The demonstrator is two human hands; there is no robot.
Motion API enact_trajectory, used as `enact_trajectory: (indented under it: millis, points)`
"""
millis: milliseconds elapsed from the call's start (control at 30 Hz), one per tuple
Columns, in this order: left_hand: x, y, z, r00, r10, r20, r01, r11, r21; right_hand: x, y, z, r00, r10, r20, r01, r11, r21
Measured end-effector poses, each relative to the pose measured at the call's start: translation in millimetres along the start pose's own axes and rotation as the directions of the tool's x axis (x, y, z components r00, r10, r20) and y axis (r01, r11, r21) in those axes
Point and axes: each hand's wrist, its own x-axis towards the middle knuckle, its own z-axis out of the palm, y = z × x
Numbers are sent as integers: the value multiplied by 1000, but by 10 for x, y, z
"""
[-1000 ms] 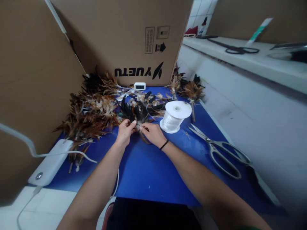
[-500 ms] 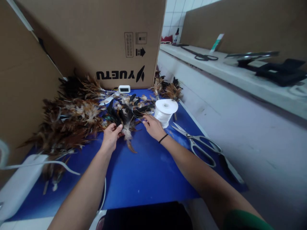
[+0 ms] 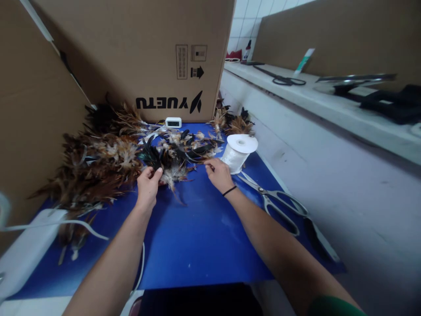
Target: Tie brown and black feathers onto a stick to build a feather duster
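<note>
My left hand (image 3: 148, 184) is closed on a feather bunch (image 3: 169, 169) with dark, glossy green-black plumes and pale fluffy ones hanging at its right. My right hand (image 3: 219, 174), with a black band at the wrist, is closed in a pinch. A thin brownish strand runs left from its fingertips; whether it is a feather or thread I cannot tell. Just beyond this hand stands a white spool (image 3: 242, 144) of white thread or ribbon. Loose feathers (image 3: 197, 151), dark and tan, lie behind both hands. Large silver scissors (image 3: 263, 191) rest right of the right hand.
Piled brown feather bunches (image 3: 101, 171) cover the left side of the blue table (image 3: 194, 245). A white device with a cord (image 3: 36, 250) sits at the near left. Behind stand a cardboard box (image 3: 148, 48) and a small digital display (image 3: 173, 123). Black scissors (image 3: 279, 79) lie on the ledge.
My right hand has drawn slightly right, away from the loose feathers. The bunch in my left hand has turned, its pale feathers now spread out more. The whole view has shifted a little.
</note>
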Motion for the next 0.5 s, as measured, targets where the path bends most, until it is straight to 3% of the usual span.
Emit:
enact_trajectory:
  millis: [133, 267, 500]
  points:
    - [-45, 6, 25, 997, 16, 69, -17, 1000, 9, -100, -308, 53, 989, -3, 146, -37, 964, 264]
    - [-109, -9, 60, 985, 39, 165, -42, 999, 12, -207, -595, 125, 932, 11, 363, -168, 899, 405]
    - [-150, -38, 78, 967, 47, 250, -60, 997, 42, -229, -623, 268, 909, 0, 416, -204, 873, 444]
